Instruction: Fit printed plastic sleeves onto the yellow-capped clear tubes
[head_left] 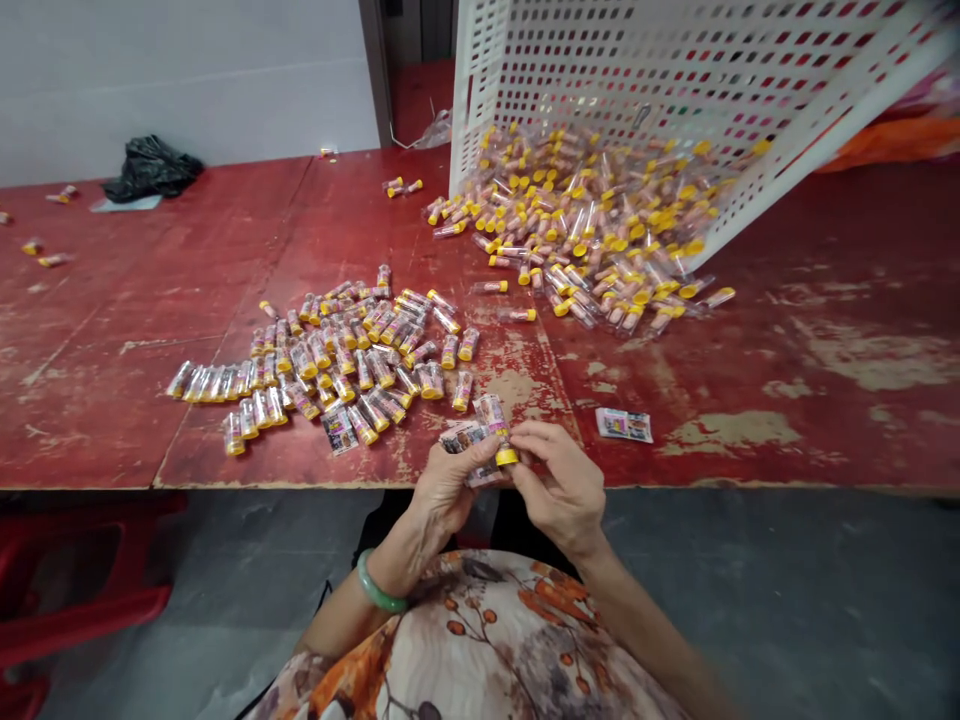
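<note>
My left hand [444, 488], with a green bangle at its wrist, is closed on a small clear tube [493, 420] with a yellow cap. Printed labels [463, 438] lie under the tube, partly hidden by my left thumb. My right hand [561, 484] is closed beside the tube, its thumb and fingers near the yellow cap; I cannot make out what is between them. To the left of my hands is a pile of labelled tubes [345, 355]. A small stack of printed labels [625, 425] lies on the table to the right.
A white perforated basket [480, 95] lies tipped on its side, with many unlabelled yellow-capped tubes [592, 230] spilling onto the worn red table [750, 370]. A black plastic bag [154, 168] and a few loose tubes are at the far left. A red stool [112, 610] stands below.
</note>
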